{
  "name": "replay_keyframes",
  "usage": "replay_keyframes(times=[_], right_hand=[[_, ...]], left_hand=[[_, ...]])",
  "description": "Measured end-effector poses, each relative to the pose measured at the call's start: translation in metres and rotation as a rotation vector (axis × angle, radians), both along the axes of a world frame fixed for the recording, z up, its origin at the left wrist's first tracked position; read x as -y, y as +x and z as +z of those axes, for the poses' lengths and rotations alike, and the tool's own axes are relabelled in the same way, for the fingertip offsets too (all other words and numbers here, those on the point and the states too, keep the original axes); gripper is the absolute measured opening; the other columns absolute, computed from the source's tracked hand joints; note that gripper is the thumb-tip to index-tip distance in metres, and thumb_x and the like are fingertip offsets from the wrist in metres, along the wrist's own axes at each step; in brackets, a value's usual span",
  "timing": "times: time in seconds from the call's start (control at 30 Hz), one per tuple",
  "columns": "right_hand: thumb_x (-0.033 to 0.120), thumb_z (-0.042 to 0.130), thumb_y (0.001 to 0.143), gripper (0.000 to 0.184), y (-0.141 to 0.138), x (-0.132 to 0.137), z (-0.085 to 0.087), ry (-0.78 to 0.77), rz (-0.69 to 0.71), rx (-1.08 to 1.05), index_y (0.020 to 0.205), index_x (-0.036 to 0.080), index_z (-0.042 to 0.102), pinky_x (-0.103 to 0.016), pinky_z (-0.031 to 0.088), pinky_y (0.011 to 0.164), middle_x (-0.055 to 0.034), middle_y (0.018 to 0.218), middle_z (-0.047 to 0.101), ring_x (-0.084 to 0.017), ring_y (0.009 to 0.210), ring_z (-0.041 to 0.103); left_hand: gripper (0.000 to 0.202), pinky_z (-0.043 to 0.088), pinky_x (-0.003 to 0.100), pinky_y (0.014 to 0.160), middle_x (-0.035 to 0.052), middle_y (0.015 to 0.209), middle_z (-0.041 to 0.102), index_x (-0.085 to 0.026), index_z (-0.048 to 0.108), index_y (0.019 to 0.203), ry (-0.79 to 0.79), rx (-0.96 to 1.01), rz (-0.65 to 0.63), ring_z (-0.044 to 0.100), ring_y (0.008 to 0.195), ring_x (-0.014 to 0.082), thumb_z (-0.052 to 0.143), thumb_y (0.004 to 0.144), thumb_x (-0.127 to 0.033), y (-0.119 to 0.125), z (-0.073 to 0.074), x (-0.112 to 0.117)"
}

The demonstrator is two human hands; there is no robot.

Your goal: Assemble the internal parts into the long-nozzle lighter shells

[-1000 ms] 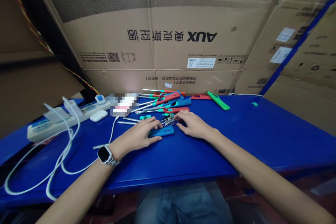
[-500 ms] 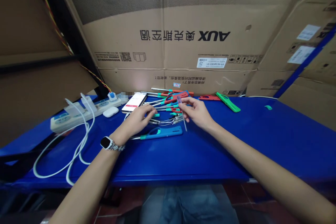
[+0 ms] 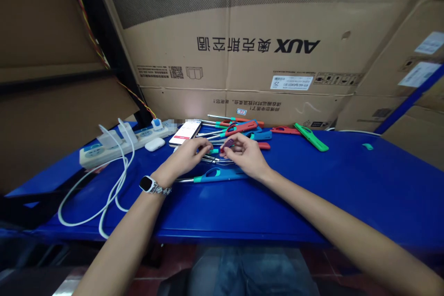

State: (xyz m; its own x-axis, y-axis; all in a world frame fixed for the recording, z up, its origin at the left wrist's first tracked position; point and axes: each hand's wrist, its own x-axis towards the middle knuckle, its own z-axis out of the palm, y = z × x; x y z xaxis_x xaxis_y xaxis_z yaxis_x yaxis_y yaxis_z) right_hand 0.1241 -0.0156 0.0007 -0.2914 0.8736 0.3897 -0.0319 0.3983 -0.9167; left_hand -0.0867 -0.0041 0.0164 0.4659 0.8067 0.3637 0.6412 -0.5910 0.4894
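Note:
My right hand (image 3: 247, 156) is closed round the purple handle of a small screwdriver (image 3: 228, 143); its shaft is not visible now. Close by on the left, my left hand (image 3: 185, 159) has its fingers pinched together beside a small green piece (image 3: 214, 151). What it grips, if anything, is hidden by the fingers. Thin metal rods and wires (image 3: 211, 159) lie just below the fingertips. In front of both hands rests a blue long-nosed lighter (image 3: 222, 175), its nozzle pointing left. Behind them lies a heap of similar lighters, including a red one (image 3: 244, 127).
A phone (image 3: 185, 133) with a lit screen lies behind my left hand. Further left are a white earbud case (image 3: 155, 144), a power strip (image 3: 138, 138) and looping white cables (image 3: 123, 180). A green lighter casing (image 3: 311, 137) lies at right, before the cardboard wall (image 3: 256, 18).
My right hand has moved left and closer to my left hand, and the screwdriver has turned so its shaft no longer shows. The whole view has shifted slightly.

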Motion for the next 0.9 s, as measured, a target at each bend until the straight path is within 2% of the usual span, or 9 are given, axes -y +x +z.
replay_keyframes(times=[0.1, 0.27, 0.37, 0.57, 0.7, 0.9], right_hand=[[0.036, 0.07, 0.078, 0.025, -0.001, -0.002, -0.001, 0.013, -0.018, 0.0, 0.09, 0.019, 0.056, -0.036, 0.061, 0.078, -0.0037, 0.093, 0.069, -0.017, 0.077, 0.072], [0.043, 0.074, 0.075, 0.032, 0.009, -0.002, 0.008, -0.016, -0.06, -0.101, 0.087, 0.02, 0.056, -0.035, 0.062, 0.077, -0.0021, 0.083, 0.069, -0.017, 0.077, 0.073], [0.043, 0.074, 0.074, 0.033, 0.017, 0.0, 0.011, -0.028, -0.078, -0.126, 0.086, 0.02, 0.055, -0.035, 0.063, 0.075, -0.002, 0.081, 0.069, -0.018, 0.075, 0.073], [0.038, 0.072, 0.077, 0.027, 0.008, 0.005, -0.003, -0.033, -0.019, -0.037, 0.09, 0.02, 0.057, -0.037, 0.061, 0.082, -0.0044, 0.092, 0.071, -0.018, 0.082, 0.072], [0.037, 0.071, 0.078, 0.026, 0.002, 0.006, -0.007, -0.028, -0.007, -0.022, 0.092, 0.02, 0.058, -0.039, 0.06, 0.085, -0.0056, 0.097, 0.071, -0.019, 0.085, 0.072], [0.046, 0.078, 0.072, 0.039, 0.012, 0.002, 0.004, -0.085, -0.047, -0.172, 0.091, 0.019, 0.057, -0.039, 0.062, 0.084, -0.0034, 0.088, 0.071, -0.02, 0.082, 0.074]], left_hand=[[0.03, 0.047, 0.033, 0.074, 0.0068, 0.087, 0.071, -0.017, 0.066, 0.088, -0.012, -0.003, -0.006, 0.063, 0.08, 0.022, 0.044, 0.096, -0.036, 0.002, 0.002, 0.002], [0.025, 0.046, 0.03, 0.066, 0.0055, 0.091, 0.073, -0.018, 0.067, 0.096, -0.063, 0.025, 0.007, 0.065, 0.078, 0.0209, 0.047, 0.092, -0.032, 0.008, 0.005, 0.008], [0.023, 0.047, 0.03, 0.067, 0.0053, 0.091, 0.074, -0.018, 0.067, 0.097, -0.084, 0.045, -0.013, 0.066, 0.08, 0.021, 0.048, 0.087, -0.026, 0.008, 0.006, 0.009], [0.024, 0.046, 0.029, 0.064, 0.0058, 0.091, 0.073, -0.018, 0.067, 0.091, -0.041, 0.036, 0.06, 0.065, 0.077, 0.0198, 0.046, 0.088, -0.027, 0.0, 0.006, 0.004], [0.023, 0.045, 0.029, 0.063, 0.0052, 0.09, 0.073, -0.018, 0.067, 0.093, -0.045, -0.002, 0.046, 0.064, 0.074, 0.0191, 0.046, 0.089, -0.026, -0.004, -0.001, -0.001], [0.023, 0.046, 0.03, 0.066, 0.0054, 0.093, 0.073, -0.018, 0.067, 0.096, -0.081, 0.011, 0.033, 0.065, 0.079, 0.0199, 0.048, 0.085, -0.022, -0.001, 0.001, 0.001]])
